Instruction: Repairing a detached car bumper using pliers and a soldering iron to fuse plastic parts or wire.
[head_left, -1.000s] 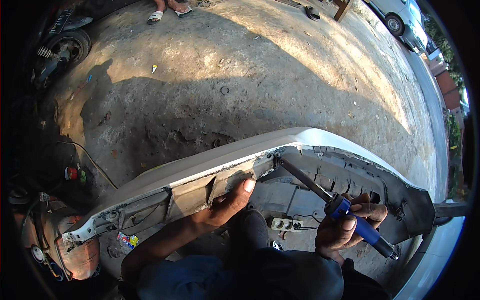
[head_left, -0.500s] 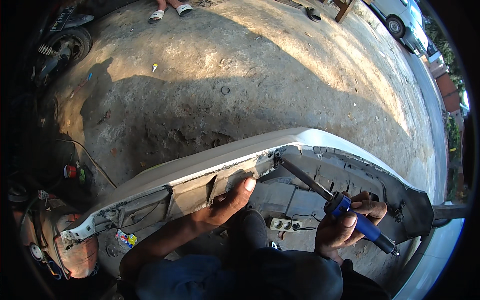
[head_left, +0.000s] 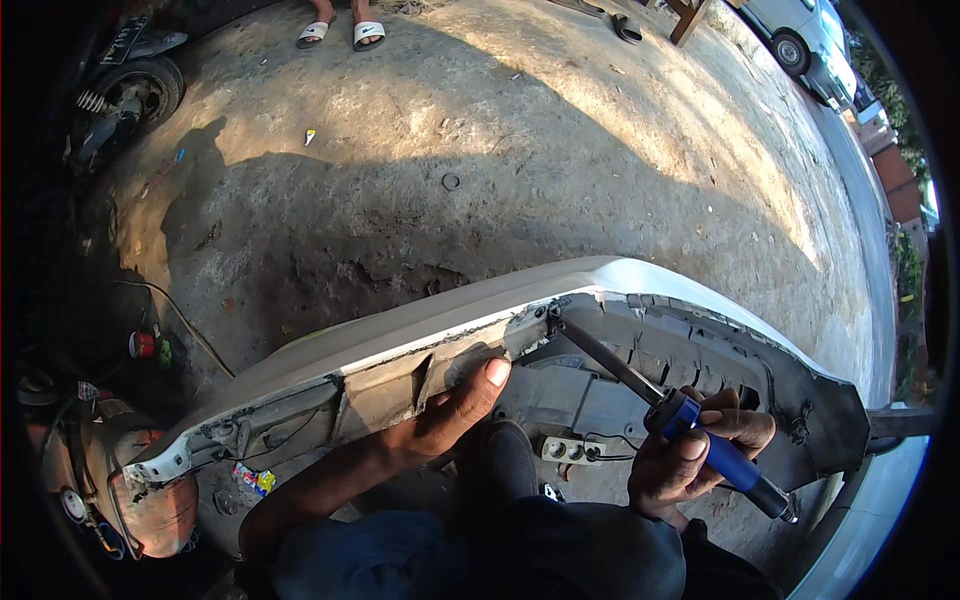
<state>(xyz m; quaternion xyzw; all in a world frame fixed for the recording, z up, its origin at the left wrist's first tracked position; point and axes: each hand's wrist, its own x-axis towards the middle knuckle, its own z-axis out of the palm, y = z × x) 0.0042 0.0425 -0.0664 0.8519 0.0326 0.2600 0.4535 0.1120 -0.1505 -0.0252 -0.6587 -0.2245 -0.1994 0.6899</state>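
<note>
A long white car bumper (head_left: 470, 293) lies across in front of me, its dull inner side with ribs and dark rough patches facing me. My left hand (head_left: 455, 410) is closed on the bumper's inner edge, thumb uppermost, fingers mostly hidden. My right hand (head_left: 690, 450) grips a tool with a blue handle (head_left: 738, 465) and a long metal shaft (head_left: 610, 355), which looks like a soldering iron. Its tip touches a dark spot (head_left: 555, 320) on the bumper's inner edge, just above and right of my left thumb.
A power strip (head_left: 570, 449) with a black cord lies beyond my knee, beside my shoe (head_left: 505, 460). A red tank (head_left: 160, 510) with a gauge and a motorbike (head_left: 125, 105) stand left. Another person's sandalled feet (head_left: 367, 33) are at the top. A parked car (head_left: 800, 40) stands upper right.
The other person's feet have shifted slightly to the right, toes now pointing toward me. My hands, the tool and the bumper have hardly moved.
</note>
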